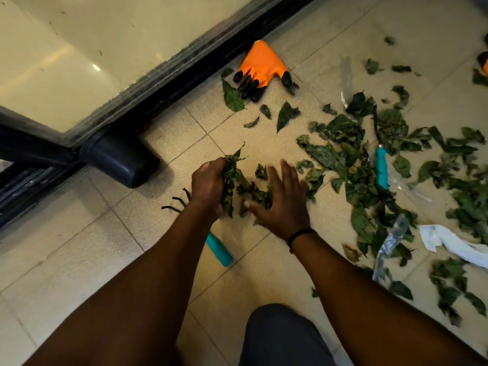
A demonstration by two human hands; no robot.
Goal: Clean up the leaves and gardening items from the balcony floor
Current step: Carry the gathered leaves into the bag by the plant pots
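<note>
Green leaves lie scattered over the tiled balcony floor [132, 233], thickest in a heap at the right [351, 165]. My left hand [208, 184] grips a bunch of leaves [232, 180] at the centre. My right hand [282, 199] has straight fingers spread and presses a small pile of leaves toward the left hand. A hand rake with black tines [175, 200] and a teal handle [219, 249] lies under my left forearm. An orange glove with black fingertips [261, 67] rests near the door track. A second teal-handled tool [381, 167] lies half buried in the heap.
A black sliding-door track [169, 75] runs diagonally along the left, with a dark cylindrical pot [118, 157] beside it. Clear plastic wrap [388, 249] and crumpled white paper [449, 241] lie among the leaves at the right. Another orange item [484, 63] shows at the right edge. My knee [285, 336] is below.
</note>
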